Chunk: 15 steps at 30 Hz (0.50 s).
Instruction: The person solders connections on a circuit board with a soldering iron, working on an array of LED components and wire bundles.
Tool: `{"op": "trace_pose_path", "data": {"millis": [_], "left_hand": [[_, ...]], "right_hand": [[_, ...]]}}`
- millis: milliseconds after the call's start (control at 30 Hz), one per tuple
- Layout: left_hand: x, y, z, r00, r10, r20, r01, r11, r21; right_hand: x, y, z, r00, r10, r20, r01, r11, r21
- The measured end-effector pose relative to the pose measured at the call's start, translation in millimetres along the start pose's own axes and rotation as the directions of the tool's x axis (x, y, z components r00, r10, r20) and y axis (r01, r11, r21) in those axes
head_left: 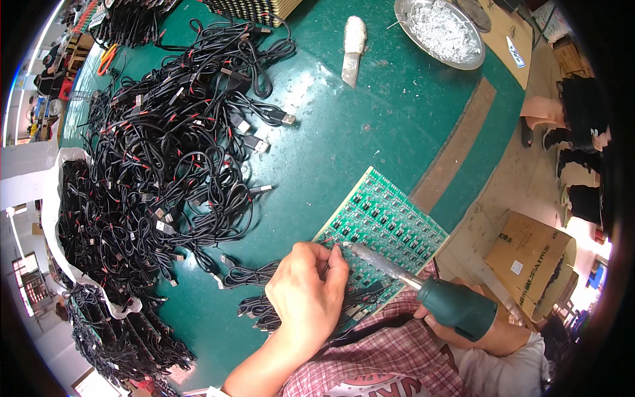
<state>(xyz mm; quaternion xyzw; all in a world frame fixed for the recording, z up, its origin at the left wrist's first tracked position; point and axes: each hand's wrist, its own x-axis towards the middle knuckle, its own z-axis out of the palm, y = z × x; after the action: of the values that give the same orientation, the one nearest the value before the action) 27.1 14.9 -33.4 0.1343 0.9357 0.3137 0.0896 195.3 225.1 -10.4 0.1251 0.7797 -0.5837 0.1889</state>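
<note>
Soldering wires onto a green circuit board (390, 221).

The left hand (307, 291) pinches a thin wire at the board's near edge; the right hand (456, 324) grips a green-handled soldering iron (423, 284), tip just beside the left fingertips.

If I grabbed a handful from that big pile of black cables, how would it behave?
The black cables would probably come up floppy and drooping, since they lie in loose loops. They look tangled, so neighbours would likely drag along. The plug ends may snag.
</note>
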Motion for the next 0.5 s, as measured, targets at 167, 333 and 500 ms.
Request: {"op": "trace_pose_path", "data": {"millis": [167,333,500], "left_hand": [[0.0,0.3,1.1,1.000,0.012,-0.007,-0.012,1.000,0.008],[0.3,0.2,1.2,1.000,0.020,-0.005,-0.020,1.000,0.017],[1.1,0.0,0.3,1.000,0.027,-0.007,-0.027,1.000,0.014]], "right_hand": [[1.7,-4.1,-0.8,1.000,0.019,0.013,-0.018,0.999,-0.046],[1.5,2.0,4.4,0.997,-0.073,-0.040,0.071,0.996,-0.054],[-3.5,17.7,7.8,0.991,-0.126,-0.043,0.119,0.982,-0.144]]}}
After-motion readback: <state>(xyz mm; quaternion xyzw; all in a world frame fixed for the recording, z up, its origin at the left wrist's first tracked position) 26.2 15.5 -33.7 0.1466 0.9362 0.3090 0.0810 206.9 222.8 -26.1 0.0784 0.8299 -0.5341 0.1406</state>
